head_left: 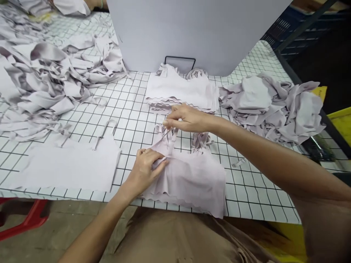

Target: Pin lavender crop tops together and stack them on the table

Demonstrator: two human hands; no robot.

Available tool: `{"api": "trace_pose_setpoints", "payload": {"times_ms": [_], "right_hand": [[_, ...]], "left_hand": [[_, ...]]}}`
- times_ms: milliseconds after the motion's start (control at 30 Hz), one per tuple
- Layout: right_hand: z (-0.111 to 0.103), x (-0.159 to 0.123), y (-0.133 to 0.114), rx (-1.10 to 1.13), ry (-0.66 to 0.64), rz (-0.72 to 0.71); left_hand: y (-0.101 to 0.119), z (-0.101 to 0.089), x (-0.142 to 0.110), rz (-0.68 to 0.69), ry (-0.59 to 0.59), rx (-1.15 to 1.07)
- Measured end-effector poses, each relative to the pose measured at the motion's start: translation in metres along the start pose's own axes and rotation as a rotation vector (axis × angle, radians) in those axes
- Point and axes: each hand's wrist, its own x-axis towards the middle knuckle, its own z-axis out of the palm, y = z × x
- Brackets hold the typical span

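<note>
Head view: from the near side, over my brown clothing (175,233), my left forearm slants up across the near edge of the bench (255,199). Beyond that edge at near left lie bare floor (68,228) and a red frame (33,219).

My left hand (146,166) rests palm down with thumb and fingers narrowed, pinching the upper left of a pale lilac garment (197,175). That garment lies in front of me, its lower right corner lapping over the bench's near edge. My right forearm reaches in from the right, wrist bent, and my right hand (189,117) sits farther out, fingertips pinched above the left strap bunch (167,133); I cannot tell exactly what they grip.

Open grid-printed cloth (127,146) runs between this garment and a flat one (71,164) on the left. More open cloth lies to the right, around a small loose strap piece (238,162).

Farther, a folded stack (183,89) stands between a crumpled right pile (274,106) and a wide left heap (55,76). Behind it rises a grey panel (192,33); dark blue crates (296,27) stand far right, and another person's forearm (94,4) shows far left.
</note>
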Motion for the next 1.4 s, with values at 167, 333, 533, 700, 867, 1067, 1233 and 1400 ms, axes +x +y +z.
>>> {"api": "trace_pose_setpoints", "payload": {"times_ms": [167, 333, 533, 700, 867, 1067, 1233, 1400], "right_hand": [[0.010, 0.025, 0.011, -0.005, -0.030, 0.091], [0.029, -0.007, -0.003, -0.006, 0.174, 0.133], [0.114, -0.122, -0.082, -0.297, 0.304, 0.137], [0.156, -0.207, -0.080, -0.464, 0.177, 0.327], [0.105, -0.220, -0.038, -0.266, 0.505, 0.388], [0.026, -0.135, 0.034, -0.107, 0.688, 0.488], [0.017, -0.077, 0.060, -0.005, 0.537, 0.510], [0.006, -0.073, 0.047, 0.157, 0.568, 0.423]], "left_hand": [[-0.008, 0.001, 0.000, 0.027, 0.034, 0.109], [-0.001, -0.013, -0.008, 0.022, 0.132, 0.307], [0.022, 0.001, -0.045, 0.233, -0.083, 0.358], [-0.007, -0.008, -0.067, 0.100, -0.196, 0.520], [-0.011, -0.036, -0.050, 0.080, -0.259, 0.424], [0.027, -0.034, 0.024, 0.133, -0.026, 0.051], [0.039, -0.019, 0.069, 0.113, -0.082, -0.079], [0.031, -0.020, 0.091, -0.040, -0.016, -0.284]]}}
